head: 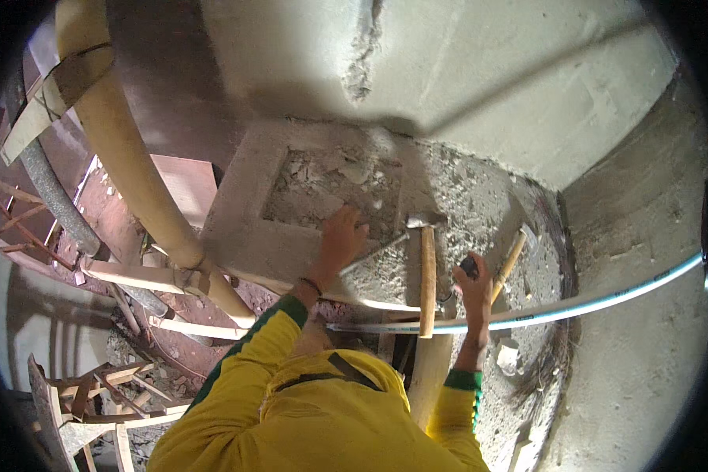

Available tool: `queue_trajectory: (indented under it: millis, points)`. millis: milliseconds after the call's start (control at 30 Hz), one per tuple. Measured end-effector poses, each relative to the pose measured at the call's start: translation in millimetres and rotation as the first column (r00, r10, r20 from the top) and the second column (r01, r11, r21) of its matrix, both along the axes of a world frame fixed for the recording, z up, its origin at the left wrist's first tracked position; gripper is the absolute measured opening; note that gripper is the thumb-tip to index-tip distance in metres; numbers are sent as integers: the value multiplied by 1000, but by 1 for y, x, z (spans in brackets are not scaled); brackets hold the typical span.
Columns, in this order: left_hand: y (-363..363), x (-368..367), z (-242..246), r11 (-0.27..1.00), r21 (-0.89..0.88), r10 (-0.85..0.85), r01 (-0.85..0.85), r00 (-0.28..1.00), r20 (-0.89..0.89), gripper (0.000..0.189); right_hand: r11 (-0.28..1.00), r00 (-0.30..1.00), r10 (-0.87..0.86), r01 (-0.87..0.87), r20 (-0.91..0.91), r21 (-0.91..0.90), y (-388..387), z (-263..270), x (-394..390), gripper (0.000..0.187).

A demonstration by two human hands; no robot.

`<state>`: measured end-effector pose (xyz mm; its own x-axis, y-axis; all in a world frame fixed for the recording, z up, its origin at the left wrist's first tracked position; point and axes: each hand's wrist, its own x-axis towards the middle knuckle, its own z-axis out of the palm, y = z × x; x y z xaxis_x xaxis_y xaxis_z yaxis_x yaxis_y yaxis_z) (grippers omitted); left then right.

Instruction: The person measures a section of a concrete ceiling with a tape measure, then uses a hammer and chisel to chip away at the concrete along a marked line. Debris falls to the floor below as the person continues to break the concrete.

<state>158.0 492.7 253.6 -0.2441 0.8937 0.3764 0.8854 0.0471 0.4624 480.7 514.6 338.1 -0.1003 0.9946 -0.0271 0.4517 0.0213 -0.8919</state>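
Observation:
My left hand [343,241] is over the near edge of a square recess filled with broken rubble [330,177], sunk into a concrete slab [242,200]. Its thumb stands apart from the fingers, and nothing shows in its grasp. In my right hand [475,286] is a small dark rounded object [469,266]; the fingers partly hide it, so its kind is unclear. Between the hands lies a hammer [427,277] with a wooden handle. A thin metal rod [377,252] lies left of its head. Another wood-handled hammer [510,262] rests just beyond my right hand.
A white and blue pipe [566,310] crosses in front of me to the right wall [637,236]. Thick round posts [135,153] and boards [135,277] stand at left above a lower, debris-strewn floor [194,354]. Rough concrete [472,189] borders the plastered back wall [507,76].

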Motion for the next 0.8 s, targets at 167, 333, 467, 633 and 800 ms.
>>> queue_trajectory:
  millis: [167, 333, 467, 633, 800]
  points:
    - [93, -102, 37, 986, -148, 105, -81, 982, 158, 55, 971, 767, 42, -183, -640, -155, -68, 35, -25, 63]
    - [202, -167, 34, 955, -243, 185, -167, 982, 50, 74, 938, 722, -177, -83, -669, -338, -128, 39, -28, 72]
    - [271, -164, -47, 927, 13, 373, -374, 923, -96, 85, 878, 729, -354, 43, -586, -476, -144, 80, -49, 73]
    - [284, -90, -49, 922, -35, 381, -385, 921, -76, 81, 860, 680, -460, 180, -572, -477, -155, 55, -52, 71]
    - [255, 3, -17, 934, -164, -222, 319, 874, 433, 64, 879, 672, -379, 46, -636, -475, -111, 47, -95, 68]
